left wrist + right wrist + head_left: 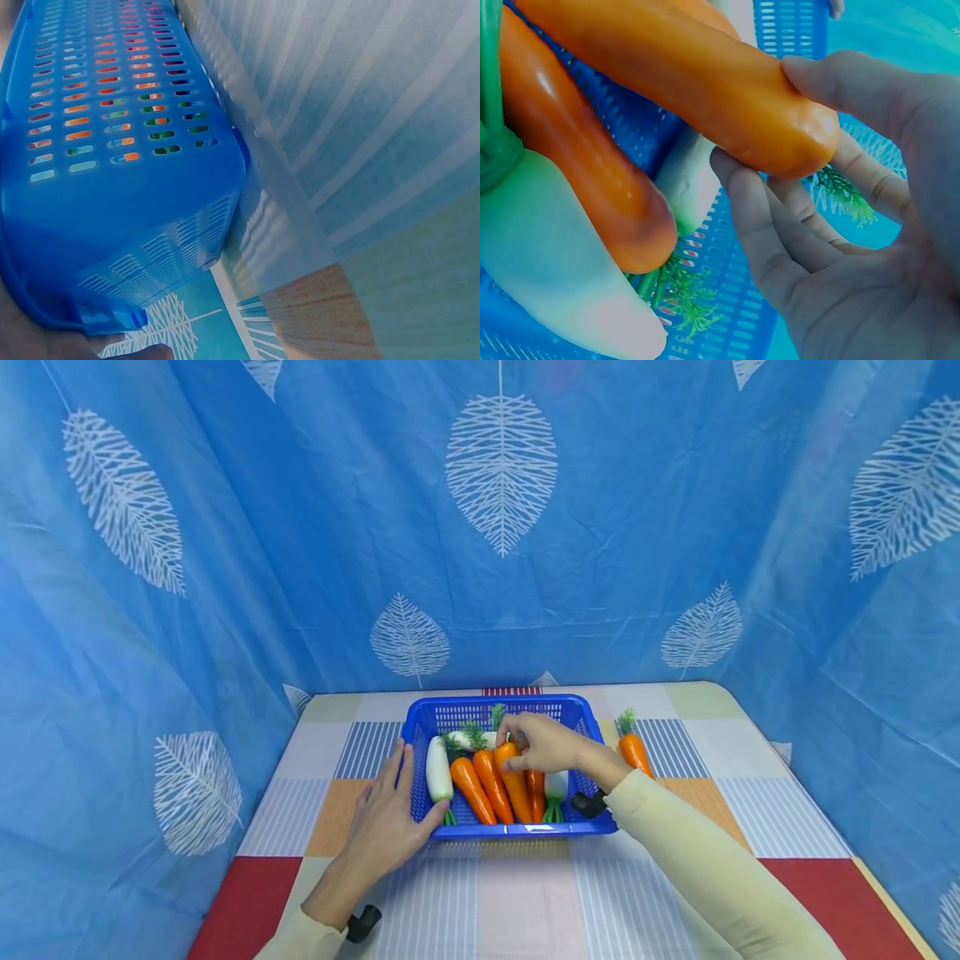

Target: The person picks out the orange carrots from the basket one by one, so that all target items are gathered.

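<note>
Preferably, let the spread left hand (386,818) steady the left side of the blue basket (480,832), while the carrot (514,787) inside, between other carrots (492,787), is guided by its thick end, which the right hand (553,743) pinches.

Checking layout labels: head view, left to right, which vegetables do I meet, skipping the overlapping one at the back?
Left white radish → first carrot → second carrot → third carrot, pinched by the right hand → fourth carrot → right white radish → lone carrot outside the blue basket.
</note>
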Available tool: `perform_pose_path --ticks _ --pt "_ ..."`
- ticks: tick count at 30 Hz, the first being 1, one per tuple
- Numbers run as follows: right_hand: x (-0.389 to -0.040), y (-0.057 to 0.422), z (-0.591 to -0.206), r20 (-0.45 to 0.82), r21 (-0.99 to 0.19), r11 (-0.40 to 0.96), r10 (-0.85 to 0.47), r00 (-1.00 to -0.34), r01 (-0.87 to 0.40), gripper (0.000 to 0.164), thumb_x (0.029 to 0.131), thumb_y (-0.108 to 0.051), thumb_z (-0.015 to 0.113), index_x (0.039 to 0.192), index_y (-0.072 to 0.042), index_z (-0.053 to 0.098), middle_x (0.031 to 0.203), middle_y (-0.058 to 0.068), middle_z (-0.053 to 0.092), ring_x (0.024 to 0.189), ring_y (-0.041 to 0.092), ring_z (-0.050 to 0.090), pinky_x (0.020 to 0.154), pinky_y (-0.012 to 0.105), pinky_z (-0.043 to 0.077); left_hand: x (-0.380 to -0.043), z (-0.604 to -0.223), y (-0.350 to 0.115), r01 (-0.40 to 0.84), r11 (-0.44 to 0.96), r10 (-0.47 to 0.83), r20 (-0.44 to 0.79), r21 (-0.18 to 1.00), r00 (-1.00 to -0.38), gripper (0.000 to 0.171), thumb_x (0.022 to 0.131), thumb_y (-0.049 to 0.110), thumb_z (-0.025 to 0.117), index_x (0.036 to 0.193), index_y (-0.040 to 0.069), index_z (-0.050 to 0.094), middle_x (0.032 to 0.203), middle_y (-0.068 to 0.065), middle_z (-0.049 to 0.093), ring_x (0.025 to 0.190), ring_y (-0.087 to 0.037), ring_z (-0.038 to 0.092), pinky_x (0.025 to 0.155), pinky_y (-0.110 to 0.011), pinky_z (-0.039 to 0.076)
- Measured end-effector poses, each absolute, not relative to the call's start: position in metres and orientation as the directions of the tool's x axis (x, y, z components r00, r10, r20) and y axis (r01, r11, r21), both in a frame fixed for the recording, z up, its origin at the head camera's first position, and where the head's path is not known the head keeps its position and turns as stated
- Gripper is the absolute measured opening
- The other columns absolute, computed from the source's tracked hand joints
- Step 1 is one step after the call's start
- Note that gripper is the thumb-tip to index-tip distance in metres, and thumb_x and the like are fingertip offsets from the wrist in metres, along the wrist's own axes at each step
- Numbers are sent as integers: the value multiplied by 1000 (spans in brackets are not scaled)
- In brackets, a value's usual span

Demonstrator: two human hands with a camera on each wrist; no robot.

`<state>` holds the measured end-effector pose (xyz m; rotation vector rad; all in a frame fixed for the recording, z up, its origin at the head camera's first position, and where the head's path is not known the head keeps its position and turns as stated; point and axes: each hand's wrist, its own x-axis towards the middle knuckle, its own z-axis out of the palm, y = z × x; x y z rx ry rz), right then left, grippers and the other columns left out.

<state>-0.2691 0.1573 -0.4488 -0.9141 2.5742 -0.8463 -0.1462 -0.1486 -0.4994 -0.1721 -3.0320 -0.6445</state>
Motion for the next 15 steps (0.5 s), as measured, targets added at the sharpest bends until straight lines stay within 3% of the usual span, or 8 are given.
perform_pose_path --ticks 6,15 --pt "-266 165 -443 -13 -663 588 -629 -778 -464 28 103 -19 91 125 -14 74 115 7 73 100 19 74 94 37 71 -146 -499 -148 119 907 102 64 404 -993 112 108 62 72 187 7 16 198 -19 11 176 -54 34 135 -88 32" --pt "-262 176 -434 37 -696 561 -595 -803 -448 28 106 -20 88 130 -15 74 130 10 75 107 21 78 100 43 71 -145 -500 -148 108 909 91 60 404 -994 112 107 64 71 188 9 15 198 -18 10 177 -53 33 135 -88 31"
